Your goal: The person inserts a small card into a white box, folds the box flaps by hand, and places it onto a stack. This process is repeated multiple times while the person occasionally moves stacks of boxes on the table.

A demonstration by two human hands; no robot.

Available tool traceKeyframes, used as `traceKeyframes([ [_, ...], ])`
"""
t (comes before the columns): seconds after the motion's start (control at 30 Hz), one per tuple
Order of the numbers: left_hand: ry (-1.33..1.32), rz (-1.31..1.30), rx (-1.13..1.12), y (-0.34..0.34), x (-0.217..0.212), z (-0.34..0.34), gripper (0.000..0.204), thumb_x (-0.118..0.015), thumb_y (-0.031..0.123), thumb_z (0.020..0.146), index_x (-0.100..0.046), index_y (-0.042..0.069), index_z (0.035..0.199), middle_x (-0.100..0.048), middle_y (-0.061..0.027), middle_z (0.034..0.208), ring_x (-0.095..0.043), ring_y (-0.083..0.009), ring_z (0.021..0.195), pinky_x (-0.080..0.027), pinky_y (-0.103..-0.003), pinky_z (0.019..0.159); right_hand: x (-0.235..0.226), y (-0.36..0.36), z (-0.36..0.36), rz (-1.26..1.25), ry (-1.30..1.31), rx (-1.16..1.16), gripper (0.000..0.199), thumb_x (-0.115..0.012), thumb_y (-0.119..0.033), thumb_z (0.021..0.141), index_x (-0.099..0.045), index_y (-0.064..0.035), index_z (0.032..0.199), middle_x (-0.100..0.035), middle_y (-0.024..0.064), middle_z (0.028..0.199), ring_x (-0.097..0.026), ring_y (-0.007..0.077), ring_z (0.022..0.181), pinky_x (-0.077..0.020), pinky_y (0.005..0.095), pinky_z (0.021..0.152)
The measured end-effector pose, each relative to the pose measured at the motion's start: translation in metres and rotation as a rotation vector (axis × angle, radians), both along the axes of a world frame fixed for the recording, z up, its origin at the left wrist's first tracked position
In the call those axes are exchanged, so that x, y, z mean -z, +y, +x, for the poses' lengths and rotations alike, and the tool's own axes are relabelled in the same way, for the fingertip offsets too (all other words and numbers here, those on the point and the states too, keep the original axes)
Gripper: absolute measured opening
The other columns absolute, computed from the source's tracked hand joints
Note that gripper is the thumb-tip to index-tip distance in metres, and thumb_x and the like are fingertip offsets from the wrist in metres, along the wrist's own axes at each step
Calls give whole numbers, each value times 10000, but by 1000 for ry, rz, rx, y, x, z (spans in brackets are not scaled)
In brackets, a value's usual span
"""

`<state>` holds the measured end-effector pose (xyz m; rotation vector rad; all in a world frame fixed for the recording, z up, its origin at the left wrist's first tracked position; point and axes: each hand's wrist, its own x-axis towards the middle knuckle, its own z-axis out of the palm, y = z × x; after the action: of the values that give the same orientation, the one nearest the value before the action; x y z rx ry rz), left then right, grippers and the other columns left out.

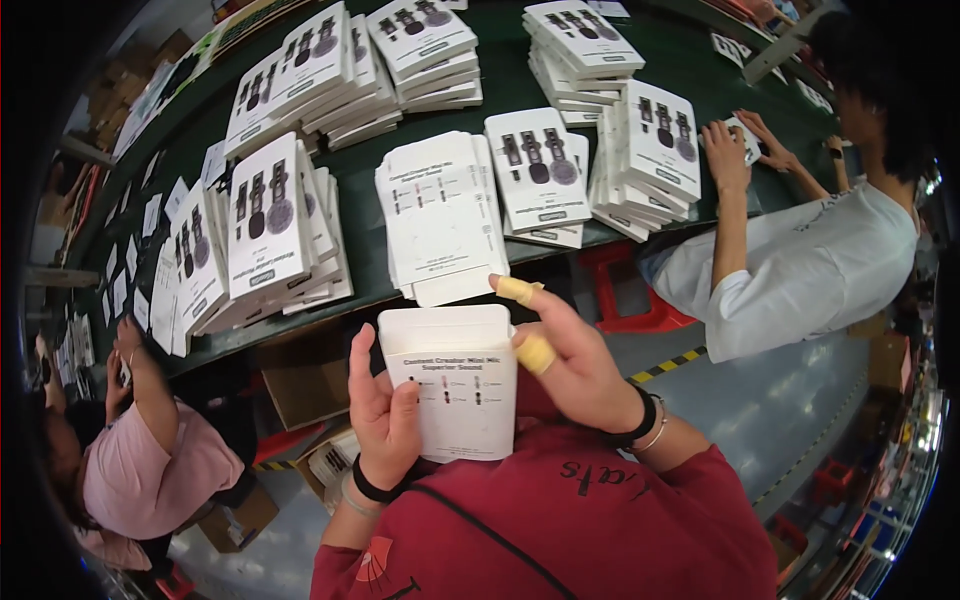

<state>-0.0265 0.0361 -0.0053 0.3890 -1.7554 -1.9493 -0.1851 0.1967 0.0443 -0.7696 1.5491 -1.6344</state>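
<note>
A flat white carton (465, 410) with printed text and small microphone pictures stands upright against my chest. Its top flap (445, 322) is raised. My left hand (385, 425) grips the carton's left side, thumb across the front and fingers up along the edge. At the upper right corner is my right hand (575, 370), with yellow tape round two fingers. One taped finger stretches toward the table edge; the other lies by the carton's side. Just beyond, a stack of similar white cartons (430, 215) lies back side up on the table.
More carton stacks (270, 220) with microphone pictures cover the dark green table (370, 160), left, back and right (660, 140). A co-worker in white (800, 260) handles a small white item at right. Another in pink (150, 450) sits at left. A red stool (625, 295) stands under the table.
</note>
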Motion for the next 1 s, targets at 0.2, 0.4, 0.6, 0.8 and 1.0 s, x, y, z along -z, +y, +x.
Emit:
traceKeyframes([
  [0.2, -48, -79, 198, -11, 2, 13, 491, -488, 57, 1031, -302, -14, 1480, -647, -122, 1153, -607, -116, 962, -449, -232, 885, 5, -6, -15, -75, -810, -107, 372, -528, -133, 1033, -549, 14, 1374, -682, 68, 1187, -649, 148, 1061, -487, 272, 950],
  [0.4, -31, -82, 98, -5, 5, 10, 510, -513, 61, 1028, -286, -8, 1480, -664, -98, 1037, -605, -114, 911, -467, -234, 830, -7, -11, -12, 90, -32, -154, 301, -578, -138, 1006, -647, -20, 1274, -713, 99, 1163, -696, 185, 999, -542, 282, 863],
  [0.6, 1, 103, 39, 1, -16, 2, 457, -567, 74, 1012, -366, 3, 1416, -658, -90, 1022, -591, -94, 862, -475, -229, 770, 1, -9, -14, -169, 385, -227, 282, -634, -124, 966, -675, -26, 1227, -724, 153, 1124, -729, 225, 908, -573, 299, 776],
  [0.8, -191, -43, 227, -28, -27, -2, 334, -565, 56, 989, -466, 2, 1304, -663, -63, 980, -552, -22, 805, -439, -194, 690, -5, -11, -11, 45, 297, -265, 263, -626, -124, 968, -681, -24, 1206, -720, 148, 1023, -715, 212, 852, -556, 302, 757],
  [1.0, -339, 186, 444, -50, -47, -21, 153, -525, 39, 979, -514, 15, 1130, -632, -17, 942, -515, 11, 782, -394, -187, 636, -21, -13, -18, 205, 128, -341, 272, -617, -117, 983, -672, -20, 1232, -733, 117, 1058, -700, 160, 899, -539, 274, 802],
])
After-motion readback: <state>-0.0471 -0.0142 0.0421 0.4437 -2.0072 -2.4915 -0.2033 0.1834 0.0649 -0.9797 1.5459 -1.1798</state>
